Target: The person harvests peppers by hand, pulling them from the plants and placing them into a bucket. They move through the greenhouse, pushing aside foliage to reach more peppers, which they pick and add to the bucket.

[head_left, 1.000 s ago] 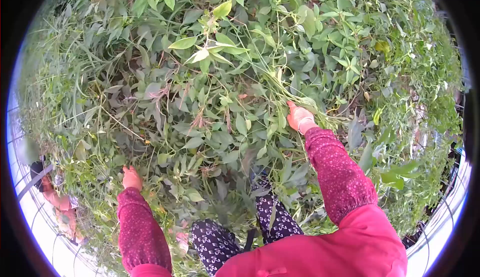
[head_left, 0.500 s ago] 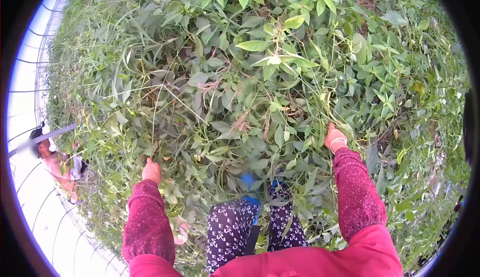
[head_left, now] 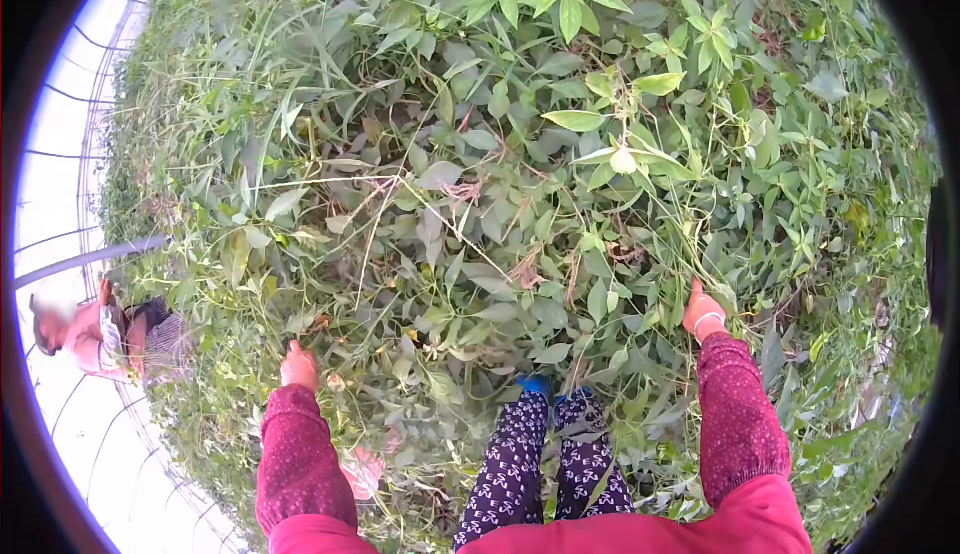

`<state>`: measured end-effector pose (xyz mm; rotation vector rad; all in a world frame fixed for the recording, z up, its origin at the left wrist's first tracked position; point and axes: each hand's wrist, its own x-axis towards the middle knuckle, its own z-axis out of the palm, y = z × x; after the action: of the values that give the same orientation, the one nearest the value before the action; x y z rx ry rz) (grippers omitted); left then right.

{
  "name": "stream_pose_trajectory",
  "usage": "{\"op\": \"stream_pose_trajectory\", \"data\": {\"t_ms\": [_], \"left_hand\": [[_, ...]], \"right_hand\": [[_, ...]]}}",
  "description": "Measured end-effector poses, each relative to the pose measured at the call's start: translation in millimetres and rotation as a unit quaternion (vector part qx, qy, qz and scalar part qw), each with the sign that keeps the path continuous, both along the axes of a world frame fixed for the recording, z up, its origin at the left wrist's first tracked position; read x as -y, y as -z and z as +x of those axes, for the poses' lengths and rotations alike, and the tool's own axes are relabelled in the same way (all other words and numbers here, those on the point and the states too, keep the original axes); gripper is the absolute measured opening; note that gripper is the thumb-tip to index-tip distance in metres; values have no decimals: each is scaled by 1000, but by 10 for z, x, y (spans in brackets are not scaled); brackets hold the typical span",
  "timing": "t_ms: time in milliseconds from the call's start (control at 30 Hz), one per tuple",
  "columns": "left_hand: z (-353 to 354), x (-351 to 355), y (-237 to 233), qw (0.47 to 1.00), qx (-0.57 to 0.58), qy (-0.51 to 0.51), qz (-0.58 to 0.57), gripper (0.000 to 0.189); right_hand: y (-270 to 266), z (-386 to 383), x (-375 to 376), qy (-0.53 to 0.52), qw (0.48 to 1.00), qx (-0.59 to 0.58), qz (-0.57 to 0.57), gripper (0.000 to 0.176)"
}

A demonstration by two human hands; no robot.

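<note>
My right hand [head_left: 703, 312], with a pale band at the wrist, is closed round long green stems [head_left: 690, 239] that rise among the leaves. On the left, my left hand [head_left: 299, 366] is closed low in the foliage, its fingertips partly hidden; what it grips does not show. Dense leafy plants [head_left: 480, 284] fill the space between both hands. A dry, branching grass head [head_left: 400, 172] lies across the leaves ahead of my left hand. Near the right-hand stems stands a plant with pale green leaves [head_left: 575, 121].
Another person [head_left: 100, 339] is at the left edge, beside a grey pipe [head_left: 90, 257] and a white wall with curved dark ribs. A pink, see-through item [head_left: 365, 472] lies below my left hand. My blue shoe [head_left: 535, 386] is among the plants.
My view has shifted, so the plants sit lower and further right. Both hands appear lower and remain closed. My legs are closer together, and the person at left has changed posture.
</note>
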<state>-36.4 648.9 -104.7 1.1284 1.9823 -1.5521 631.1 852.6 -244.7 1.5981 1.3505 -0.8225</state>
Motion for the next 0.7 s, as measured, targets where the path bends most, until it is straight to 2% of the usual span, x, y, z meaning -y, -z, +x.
{"op": "stream_pose_trajectory", "data": {"t_ms": [167, 300, 333, 433, 500, 567, 600, 700], "left_hand": [[-132, 70, 70, 1000, 1, -29, 11, 37], [31, 6, 53, 998, 48, 13, 48, 39], [-80, 124, 197, 998, 35, 30, 32, 44], [45, 31, 190, 999, 47, -14, 21, 51], [-218, 339, 505, 992, 62, 108, -10, 58], [52, 172, 265, 989, 91, 93, 77, 44], [34, 178, 291, 991, 78, 82, 74, 60], [137, 156, 211, 986, 96, 59, 124, 44]], "right_hand": [[15, -115, 68, -14, 1000, -6, 23, 73], [-100, -179, 87, -30, 999, 19, 9, 75], [-116, -212, 68, -28, 999, 12, 20, 75], [-316, -219, 18, -19, 998, 49, 25, 78], [-430, -210, -71, -15, 998, 56, 10, 81], [-447, -105, -135, -6, 996, 65, 66, 85], [-559, -113, -214, -1, 995, 75, 66, 86], [-741, -144, -404, -4, 990, 103, 94, 88]]}}
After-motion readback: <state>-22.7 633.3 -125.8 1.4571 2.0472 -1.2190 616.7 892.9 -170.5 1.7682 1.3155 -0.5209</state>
